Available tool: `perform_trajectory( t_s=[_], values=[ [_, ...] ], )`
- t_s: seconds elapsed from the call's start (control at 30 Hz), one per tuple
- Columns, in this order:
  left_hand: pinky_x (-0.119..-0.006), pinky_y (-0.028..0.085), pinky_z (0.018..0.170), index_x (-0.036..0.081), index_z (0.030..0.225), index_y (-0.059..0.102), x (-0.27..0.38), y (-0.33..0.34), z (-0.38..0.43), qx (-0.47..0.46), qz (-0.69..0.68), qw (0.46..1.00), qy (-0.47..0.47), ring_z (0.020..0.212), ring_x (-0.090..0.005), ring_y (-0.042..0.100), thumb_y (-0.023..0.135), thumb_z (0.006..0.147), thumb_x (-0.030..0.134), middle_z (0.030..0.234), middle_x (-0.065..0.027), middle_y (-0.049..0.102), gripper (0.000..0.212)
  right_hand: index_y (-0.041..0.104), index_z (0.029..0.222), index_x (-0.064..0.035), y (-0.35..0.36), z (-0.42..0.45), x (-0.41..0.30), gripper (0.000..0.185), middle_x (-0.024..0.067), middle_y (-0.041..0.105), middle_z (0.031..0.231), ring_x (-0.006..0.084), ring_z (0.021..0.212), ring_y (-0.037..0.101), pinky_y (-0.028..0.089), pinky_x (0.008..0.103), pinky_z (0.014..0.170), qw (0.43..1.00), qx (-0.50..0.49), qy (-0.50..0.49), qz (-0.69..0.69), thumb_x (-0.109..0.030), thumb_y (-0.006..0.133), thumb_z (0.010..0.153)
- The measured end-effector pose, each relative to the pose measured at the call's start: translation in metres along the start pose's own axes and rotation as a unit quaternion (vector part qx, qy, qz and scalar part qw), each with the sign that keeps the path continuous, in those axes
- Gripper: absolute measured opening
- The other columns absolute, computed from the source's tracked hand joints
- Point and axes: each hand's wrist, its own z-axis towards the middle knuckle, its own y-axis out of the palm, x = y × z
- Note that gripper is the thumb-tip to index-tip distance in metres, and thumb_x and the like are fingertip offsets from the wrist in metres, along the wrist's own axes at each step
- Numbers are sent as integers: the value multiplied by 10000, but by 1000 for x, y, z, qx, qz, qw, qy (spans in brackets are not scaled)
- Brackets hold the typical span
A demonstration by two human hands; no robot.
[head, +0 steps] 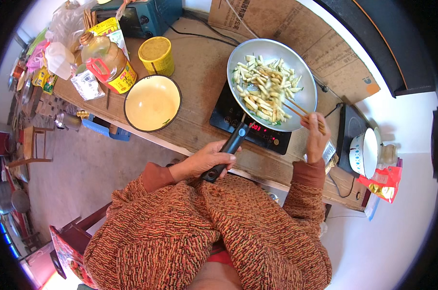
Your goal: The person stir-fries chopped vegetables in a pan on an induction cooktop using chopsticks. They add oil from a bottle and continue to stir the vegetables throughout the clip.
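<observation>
My left hand (213, 158) is closed round the black handle (233, 139) of a frying pan (306, 98), which rests on a black induction cooker (222, 108) with lit red digits. Pale cut vegetable strips (262, 103) with bits of green lie in the pan. My right hand (316, 130) grips a pair of wooden chopsticks (296, 108) at the pan's near right side, their tips among the strips. Left of the cooker stands a cream enamel basin (150, 103) with a dark rim and a scrap of green inside.
Behind the basin are a yellow tub (156, 58) and a large oil bottle (104, 59) with a red handle. A blue oven (146, 18) stands at the back. Cardboard (295, 40) lines the wall. On the right, a white enamel bowl (364, 154) sits near a red packet (385, 181).
</observation>
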Motion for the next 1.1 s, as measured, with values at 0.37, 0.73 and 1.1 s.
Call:
perform_trajectory(
  t_s=[0.37, 0.73, 1.1],
  values=[
    [-223, 448, 509, -17, 1255, 392, 4, 2, 0, 4, 14, 1000, 1, 553, -101, 541, 552, 901, 185, 747, -36, 533, 438, 606, 932, 49, 17, 5, -4, 253, 101, 619, 882, 173, 804, 628, 536, 282, 748, 984, -144, 35, 96, -192, 529, 942],
    [-226, 462, 498, -18, 1283, 381, 4, -4, -5, -5, 16, 1000, 12, 550, -104, 552, 566, 907, 230, 747, -35, 546, 487, 612, 871, 23, -33, 14, -25, 279, 71, 615, 846, 155, 779, 587, 480, 292, 735, 969, -248, 4, -3, -223, 507, 949],
    [-220, 461, 507, 36, 1147, 449, 1, -13, -14, 19, 23, 999, 24, 564, -95, 548, 572, 900, 303, 760, -31, 554, 384, 611, 867, 2, -52, 13, -37, 277, 72, 619, 819, 136, 715, 605, 505, 260, 670, 995, -95, 3, -29, -253, 533, 944]
  ],
)
